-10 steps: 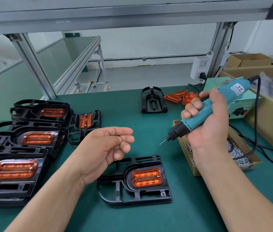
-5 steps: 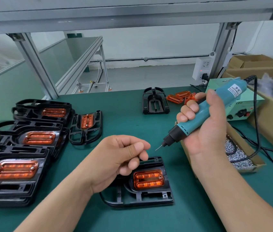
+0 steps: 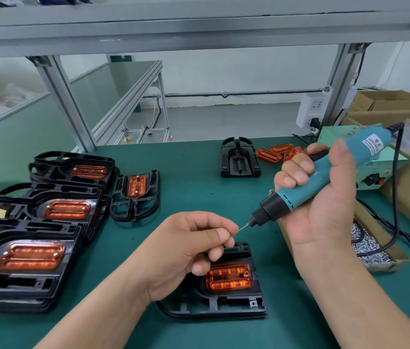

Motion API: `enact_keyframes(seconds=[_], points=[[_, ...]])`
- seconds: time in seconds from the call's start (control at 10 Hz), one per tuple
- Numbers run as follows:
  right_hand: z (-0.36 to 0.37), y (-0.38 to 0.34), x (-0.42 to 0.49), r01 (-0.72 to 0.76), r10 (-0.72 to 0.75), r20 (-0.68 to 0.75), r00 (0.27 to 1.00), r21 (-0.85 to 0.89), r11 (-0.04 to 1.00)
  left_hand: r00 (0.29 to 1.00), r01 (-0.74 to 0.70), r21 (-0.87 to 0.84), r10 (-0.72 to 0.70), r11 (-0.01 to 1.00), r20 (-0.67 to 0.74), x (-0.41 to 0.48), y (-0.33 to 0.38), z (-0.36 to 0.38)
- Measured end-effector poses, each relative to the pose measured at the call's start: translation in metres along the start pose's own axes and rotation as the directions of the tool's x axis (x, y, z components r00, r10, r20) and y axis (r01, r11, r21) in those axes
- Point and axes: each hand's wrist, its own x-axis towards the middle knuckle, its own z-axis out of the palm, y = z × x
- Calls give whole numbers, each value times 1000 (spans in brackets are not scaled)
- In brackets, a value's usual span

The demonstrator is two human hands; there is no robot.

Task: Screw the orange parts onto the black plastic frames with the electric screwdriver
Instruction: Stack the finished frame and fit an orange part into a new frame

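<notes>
**Above a black frame on a green bench, two hands meet at a screwdriver tip**

Nearest the viewer, a black plastic frame (image 3: pixel 224 306) lies flat on the green workbench (image 3: pixel 198 187), with an orange part (image 3: pixel 229 277) seated in its middle. Over the frame's far left corner, the left hand (image 3: pixel 188 250) hovers with its fingers curled, thumb and forefinger pinched closed against the tip of the bit (image 3: pixel 244 227). Anything between them is too small to see. Up and right of the frame, the right hand (image 3: pixel 324 205) is wrapped around a teal electric screwdriver (image 3: pixel 284 201) that slants down to the left. Left of the frame are stacks of frames (image 3: pixel 35 263) already fitted with orange parts. Right of it is a cardboard box of screws (image 3: pixel 372 245). Beyond it lie an empty frame (image 3: pixel 239 158) and loose orange parts (image 3: pixel 274 153).
</notes>
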Motion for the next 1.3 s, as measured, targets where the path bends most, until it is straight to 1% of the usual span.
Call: enact_keyframes(seconds=[0.2,0.5,0.8,0.9,1.1,1.2,1.3], points=[[1,1,-2,-3,2,11,1000,6,1000,1000,18,-98,-18,995,-6,-1,2,4],[3,2,-4,-6,6,10,1000,-2,1000,999,23,-123,-18,992,38,0,0,3],[3,3,-5,-7,7,13,1000,-8,1000,999,23,-115,-18,993,45,0,-1,2],[3,3,-4,-10,10,19,1000,-26,1000,1000,2,-87,1,996,29,0,-3,2],[3,7,-3,-11,11,-10,1000,-29,1000,996,-83,56,84,995,-21,1,-3,1],[2,7,-3,-16,16,10,1000,-26,1000,995,-101,98,102,990,-3,0,-2,0],[2,5,-4,-19,20,48,999,-19,1000,995,-98,97,96,990,27,-1,-1,0]])
